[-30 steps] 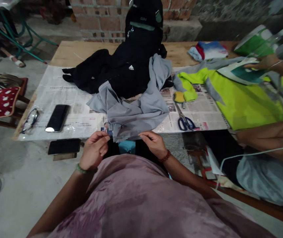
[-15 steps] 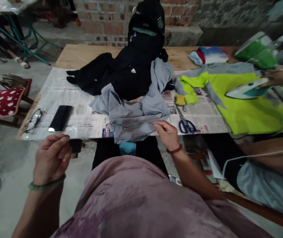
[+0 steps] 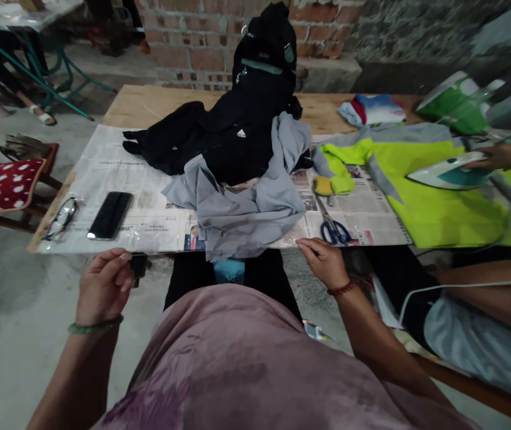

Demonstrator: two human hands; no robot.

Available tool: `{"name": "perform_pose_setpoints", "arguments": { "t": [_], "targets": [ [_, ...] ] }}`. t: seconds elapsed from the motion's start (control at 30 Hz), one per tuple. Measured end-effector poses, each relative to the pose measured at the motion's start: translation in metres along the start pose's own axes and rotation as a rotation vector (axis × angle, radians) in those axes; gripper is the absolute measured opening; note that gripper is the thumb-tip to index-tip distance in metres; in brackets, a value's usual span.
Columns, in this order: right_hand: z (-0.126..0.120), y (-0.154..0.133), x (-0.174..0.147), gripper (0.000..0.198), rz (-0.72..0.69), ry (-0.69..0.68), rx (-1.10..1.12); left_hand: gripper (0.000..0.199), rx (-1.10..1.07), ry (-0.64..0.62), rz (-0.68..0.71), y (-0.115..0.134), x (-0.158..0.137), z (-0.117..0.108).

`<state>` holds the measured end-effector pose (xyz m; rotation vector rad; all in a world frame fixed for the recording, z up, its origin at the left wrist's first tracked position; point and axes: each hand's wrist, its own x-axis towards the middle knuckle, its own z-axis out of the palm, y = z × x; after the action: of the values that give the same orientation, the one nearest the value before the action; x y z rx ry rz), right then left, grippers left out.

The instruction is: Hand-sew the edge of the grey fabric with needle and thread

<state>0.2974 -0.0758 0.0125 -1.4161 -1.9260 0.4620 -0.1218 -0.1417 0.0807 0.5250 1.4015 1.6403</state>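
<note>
My left hand (image 3: 104, 286) is raised left of my lap, in front of the table edge, thumb and fingers pinched. Anything in that pinch is too small to make out. Near the scissors (image 3: 333, 226), at the table's front edge, my right hand (image 3: 326, 261) also has its fingertips pressed together, on something I cannot make out. Between the hands a crumpled grey cloth garment (image 3: 249, 218) lies over the edge, apart from both. A black jacket (image 3: 219, 140) lies behind it. The scissors have dark blue handles and a yellow piece at their far end.
A phone (image 3: 110, 215) and glasses (image 3: 62, 218) lie at the left on newspaper (image 3: 157, 233). A black backpack (image 3: 264, 54) stands at the back. On the right a co-worker's hand (image 3: 504, 156) holds an iron (image 3: 450, 171) over a yellow-green garment (image 3: 434, 215).
My right hand has moved right and a little down, off the grey garment. My left hand has shifted slightly right, still pinched. The garment's near corner has dropped back.
</note>
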Motion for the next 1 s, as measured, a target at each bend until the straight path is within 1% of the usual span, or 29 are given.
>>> {"name": "perform_pose_setpoints", "arguments": {
  "t": [0.1,0.23,0.33,0.47,0.53,0.6,0.67,0.7,0.77,0.8,0.9,1.0],
  "targets": [
    [-0.003,0.016,-0.011,0.025,0.005,-0.039,-0.06,0.02,0.005,0.006,-0.03,-0.009,0.001,0.0],
    [-0.004,0.034,-0.027,0.028,0.063,-0.087,-0.103,0.022,0.016,0.003,-0.063,-0.017,-0.001,0.004],
    [-0.002,0.043,-0.037,0.027,0.109,-0.107,-0.088,0.024,0.03,0.004,-0.078,-0.02,-0.002,0.008],
    [-0.002,0.049,-0.047,0.027,0.18,-0.068,-0.004,0.025,0.027,-0.011,-0.094,-0.024,-0.004,0.013],
    [-0.002,0.05,-0.049,0.029,0.293,-0.02,0.119,0.027,0.028,-0.027,-0.112,-0.027,-0.006,0.014],
    [-0.003,0.049,-0.049,0.032,0.454,0.056,0.275,0.027,0.038,-0.041,-0.146,-0.032,-0.007,0.015],
    [-0.004,0.047,-0.045,0.033,0.584,0.186,0.444,0.028,0.053,-0.055,-0.182,-0.039,-0.007,0.015],
    [-0.005,0.046,-0.043,0.032,0.62,0.257,0.541,0.029,0.063,-0.063,-0.2,-0.044,-0.008,0.014],
    [-0.009,0.043,-0.036,0.032,0.644,0.377,0.761,0.032,0.098,-0.08,-0.243,-0.054,-0.009,0.014],
    [-0.011,0.042,-0.032,0.032,0.641,0.411,0.874,0.033,0.123,-0.088,-0.265,-0.059,-0.009,0.014],
    [-0.015,0.038,-0.02,0.029,0.577,0.427,1.143,0.036,0.239,-0.11,-0.316,-0.076,-0.013,0.015],
    [-0.016,0.034,-0.008,0.028,0.48,0.414,1.238,0.032,0.407,-0.154,-0.328,-0.09,-0.016,0.019]
  ]
}}
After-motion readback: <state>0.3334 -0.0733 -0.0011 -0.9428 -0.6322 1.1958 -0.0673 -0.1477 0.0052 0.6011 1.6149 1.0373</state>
